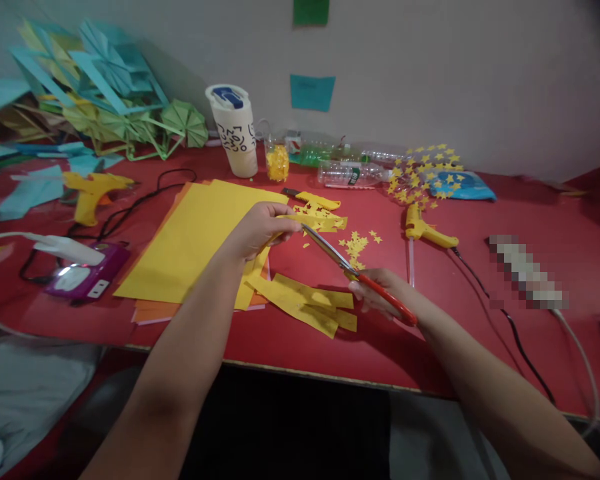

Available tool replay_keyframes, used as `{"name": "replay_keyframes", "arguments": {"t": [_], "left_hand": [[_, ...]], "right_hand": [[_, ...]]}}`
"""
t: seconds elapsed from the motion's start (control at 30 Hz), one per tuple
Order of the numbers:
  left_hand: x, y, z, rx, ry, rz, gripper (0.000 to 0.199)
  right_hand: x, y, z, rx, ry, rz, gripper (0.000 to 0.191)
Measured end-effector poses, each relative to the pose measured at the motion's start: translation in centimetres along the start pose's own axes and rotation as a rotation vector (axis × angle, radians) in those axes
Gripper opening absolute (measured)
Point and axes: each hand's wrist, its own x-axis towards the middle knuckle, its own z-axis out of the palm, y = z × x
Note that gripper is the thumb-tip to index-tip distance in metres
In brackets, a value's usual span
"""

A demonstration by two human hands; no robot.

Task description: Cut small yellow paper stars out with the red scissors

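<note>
Pinched in my left hand (263, 230) is a strip of yellow paper (325, 221), held above the table. My right hand (380, 293) grips a pair of scissors (333, 252) with red handles, and the blade tips meet the paper close to my left fingertips. Below my hands several yellow paper strips (310, 303) lie overlapping, some with drawn marks. Small cut yellow stars (356, 248) are heaped just beyond the scissors. To the left, a stack of yellow sheets (190, 233) rests over orange ones, partly hidden by my left forearm.
Behind my hands lie a yellow utility knife (315, 200), a white tumbler (235, 140) and plastic bottles (350, 175). A yellow glue gun (425, 230) is at right; another glue gun (93, 193) lies left, near a purple power strip (87, 273). Folded paper shapes (115, 87) fill the back left.
</note>
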Motion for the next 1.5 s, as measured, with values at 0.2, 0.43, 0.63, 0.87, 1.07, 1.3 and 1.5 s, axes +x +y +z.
{"name": "replay_keyframes", "arguments": {"t": [0.2,0.43,0.63,0.87,1.07,1.3,1.5], "left_hand": [[-0.1,0.1,0.1,-0.016,0.0,-0.01,0.01],[0.2,-0.3,0.0,-0.03,-0.038,0.074,0.014],[0.2,-0.9,0.2,-0.028,-0.034,0.191,0.013],[0.4,-1.5,1.1,-0.083,-0.04,0.245,0.014],[0.5,-2.0,2.0,-0.132,-0.043,0.272,0.014],[0.3,-1.8,2.7,-0.151,-0.016,0.271,0.013],[0.2,-1.6,2.9,-0.159,-0.006,0.244,0.013]], "right_hand": [[0.0,-0.1,0.0,-0.005,0.004,0.026,0.043],[-0.1,-0.2,0.1,0.023,0.013,-0.046,0.048],[-0.3,0.0,0.3,0.036,0.035,-0.085,0.046],[-0.4,0.2,0.8,0.122,0.017,-0.156,0.05],[-0.6,-0.1,1.2,0.156,0.003,-0.217,0.054],[-0.9,-1.0,1.4,0.184,0.001,-0.199,0.059],[-0.9,-0.9,1.5,0.194,0.008,-0.176,0.059]]}}
